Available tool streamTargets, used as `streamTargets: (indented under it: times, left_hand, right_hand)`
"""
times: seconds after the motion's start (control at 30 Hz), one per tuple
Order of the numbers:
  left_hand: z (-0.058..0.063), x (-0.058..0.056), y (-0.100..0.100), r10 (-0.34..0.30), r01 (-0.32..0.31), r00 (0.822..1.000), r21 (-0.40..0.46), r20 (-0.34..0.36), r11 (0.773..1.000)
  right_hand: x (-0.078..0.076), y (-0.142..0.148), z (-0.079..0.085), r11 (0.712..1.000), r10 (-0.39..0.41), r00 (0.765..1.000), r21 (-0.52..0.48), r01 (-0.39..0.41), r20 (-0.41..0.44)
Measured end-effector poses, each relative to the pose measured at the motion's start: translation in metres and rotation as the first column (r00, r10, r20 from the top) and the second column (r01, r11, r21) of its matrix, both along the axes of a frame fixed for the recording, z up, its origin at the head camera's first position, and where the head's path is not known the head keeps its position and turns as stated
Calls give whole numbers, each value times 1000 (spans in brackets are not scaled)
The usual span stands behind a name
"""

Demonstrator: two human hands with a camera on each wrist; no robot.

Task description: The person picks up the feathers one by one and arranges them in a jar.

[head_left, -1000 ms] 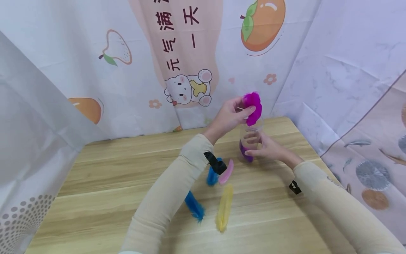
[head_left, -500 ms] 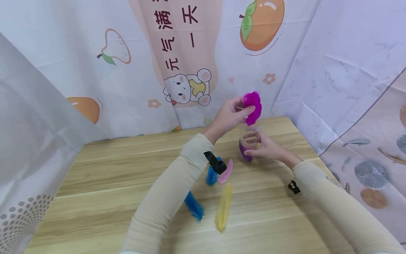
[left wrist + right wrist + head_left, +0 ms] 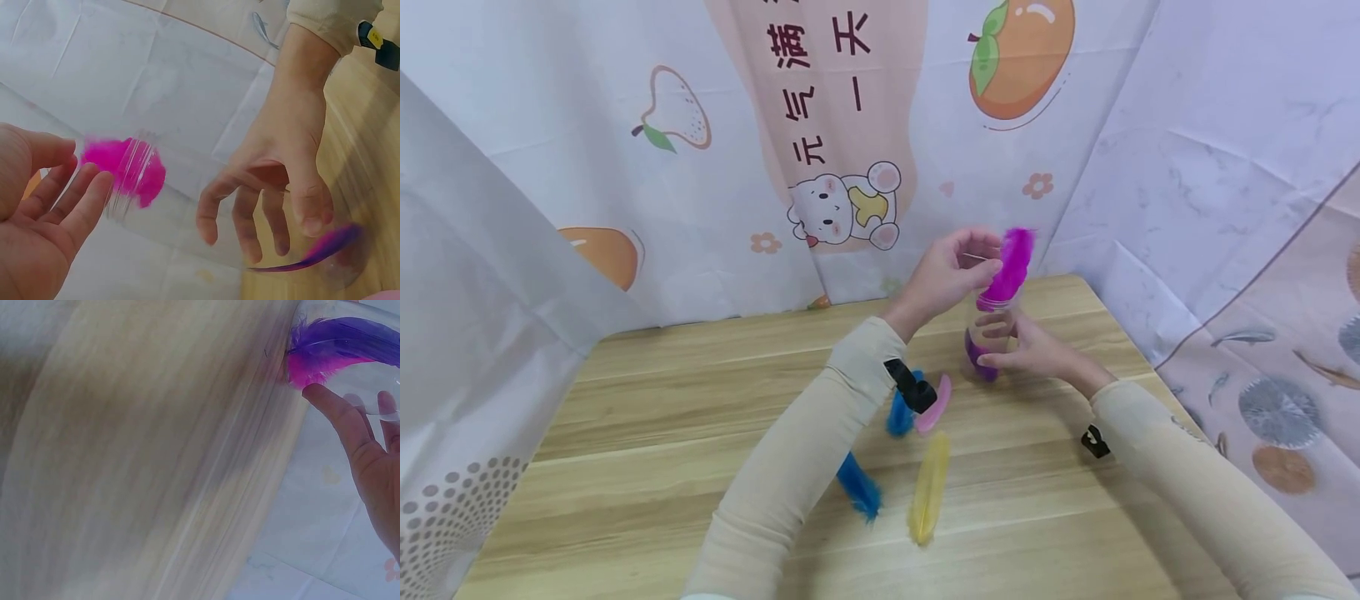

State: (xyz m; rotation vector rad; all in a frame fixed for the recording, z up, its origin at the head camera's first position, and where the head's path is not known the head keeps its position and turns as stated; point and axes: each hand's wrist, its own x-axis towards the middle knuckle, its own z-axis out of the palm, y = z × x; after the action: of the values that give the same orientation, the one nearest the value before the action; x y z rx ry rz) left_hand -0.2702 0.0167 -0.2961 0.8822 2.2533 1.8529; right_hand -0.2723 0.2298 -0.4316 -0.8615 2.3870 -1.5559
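A clear jar (image 3: pixel 178 215) stands upright on the table, with purple and pink feathers (image 3: pixel 350 340) at its bottom. My right hand (image 3: pixel 1037 348) holds the jar round its side, fingers behind and thumb in front. A magenta feather (image 3: pixel 1012 265) sits in the jar's mouth, its lower part inside the rim and its fluffy top sticking out. Beside the rim is my left hand (image 3: pixel 951 271), its thumb and fingers parted and loosely bent next to the feather. In the left wrist view the fingertips (image 3: pixel 103 181) lie close to it without pinching it.
On the wooden table (image 3: pixel 662 433) lie a yellow feather (image 3: pixel 930 492), a pink feather (image 3: pixel 936 407) and two blue feathers, one nearer (image 3: pixel 859 487) and one partly behind the left wrist camera (image 3: pixel 900 414). Printed curtains (image 3: pixel 715 208) close off the back and sides.
The magenta feather has gone down into the jar's mouth and tilted right. My left hand has let go of it, its fingers spreading. The right hand and jar stay put.
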Motion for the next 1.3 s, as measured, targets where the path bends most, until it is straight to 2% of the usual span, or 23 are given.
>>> streamTargets:
  times: [0.13,0.23,0.33,0.4,0.47,0.53,0.63,0.7,0.83,1.3]
  left_hand:
    - [1,-1,3,-13,11,999,-37,-45,999]
    - [1,-1,5,9,-12,998,-55,-58,998]
    - [1,-3,8,75,-84,992,-89,-102,993]
    - [-1,-7,10,126,-143,983,-133,-131,981]
    - [-3,-12,13,154,-171,982,-168,-112,971]
    - [-5,-17,16,150,-155,988,-180,-44,971]
    - [-11,-24,20,94,-85,993,-117,78,990]
    - [-14,-27,23,68,-61,991,-65,115,996]
    - [-15,-29,24,61,-61,993,-8,102,998]
    - [-17,-21,17,65,-69,994,37,87,997]
  right_hand:
    - [0,2,-2,1000,1,1000,-8,-2,-10]
    - [0,2,-2,999,14,1000,-33,-15,-10]
    - [0,2,-2,999,21,1000,-38,-21,-7]
    - [0,2,-2,1000,12,1000,-29,-12,-2]
    - [1,3,-1,1000,5,1000,-14,-5,-3]
    - [1,3,-1,1000,-4,1000,-4,4,4]
    - [1,4,-2,1000,0,1000,4,0,3]
    - [0,4,-3,1000,9,1000,-1,-9,-5]
    - [-3,3,-3,1000,10,1000,-12,-10,-26]
    - [-3,1,-3,1000,11,1000,-8,-11,6]
